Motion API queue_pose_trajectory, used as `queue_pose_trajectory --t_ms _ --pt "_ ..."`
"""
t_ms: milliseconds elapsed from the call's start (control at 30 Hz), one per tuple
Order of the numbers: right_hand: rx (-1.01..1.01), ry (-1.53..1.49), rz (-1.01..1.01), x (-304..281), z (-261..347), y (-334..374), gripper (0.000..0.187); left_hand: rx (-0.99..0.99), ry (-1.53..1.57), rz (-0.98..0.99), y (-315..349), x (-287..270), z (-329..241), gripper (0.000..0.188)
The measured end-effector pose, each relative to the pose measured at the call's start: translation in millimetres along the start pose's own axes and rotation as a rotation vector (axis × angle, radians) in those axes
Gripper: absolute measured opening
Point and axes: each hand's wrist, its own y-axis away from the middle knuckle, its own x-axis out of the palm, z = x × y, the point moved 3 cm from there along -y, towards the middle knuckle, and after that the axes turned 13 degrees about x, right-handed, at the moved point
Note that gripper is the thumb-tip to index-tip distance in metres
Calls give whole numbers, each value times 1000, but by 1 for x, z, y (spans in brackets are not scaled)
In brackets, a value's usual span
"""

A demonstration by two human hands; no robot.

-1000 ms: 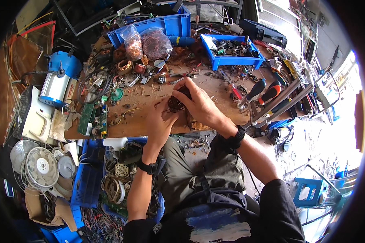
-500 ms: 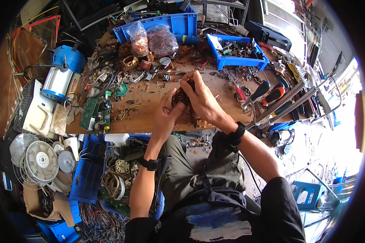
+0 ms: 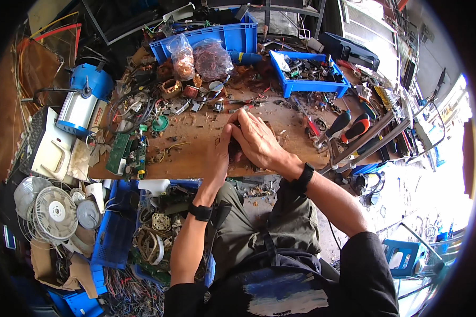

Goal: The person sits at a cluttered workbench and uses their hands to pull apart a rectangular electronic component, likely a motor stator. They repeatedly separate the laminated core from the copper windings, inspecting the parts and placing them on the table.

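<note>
The tabletop is showing bare brown wood, speckled with pale chips. At twelve o'clock a bright blue crate is sitting, with a coppery wire bundle glinting reddish in clear plastic. At one o'clock a blue tray is holding mixed dark parts. At nine o'clock a blue and silver motor is lying, and a green circuit board is lying nearer. Black wristbands are ringing the left hand and right hand. At two o'clock a screwdriver is showing orange and black.

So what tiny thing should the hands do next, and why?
Probably lift the right hand a little. Both hands are cupped together over a small dark part on the wooden bench, and the left hand props it from the side, so the part is almost hidden and hard to check.
</note>
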Motion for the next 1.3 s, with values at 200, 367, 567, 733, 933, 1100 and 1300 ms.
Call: queue_pose_trajectory --t_ms 200,367,567,733,933,1100,1300 --pt "-80 20 -202 -26 10 5 41 194 -212 29 7 -15 9 43" --pt "483 -296 -244 -27 -50 52 55 159 -459 197 42 -26 7 44" --pt "501 -565 -130 -7 -70 69 50 284 -841 462 50 -24 -13 52" --pt "624 -677 -81 -11 -76 75 49 369 -997 557 41 -22 -29 45" --pt "652 -846 44 -10 -87 78 46 414 -1127 511 50 -31 -16 41" --pt "626 -818 83 -13 -91 85 44 438 -1117 620 32 -10 -17 41" --pt "518 -829 -30 5 -86 86 41 286 -1116 701 26 26 -16 35"
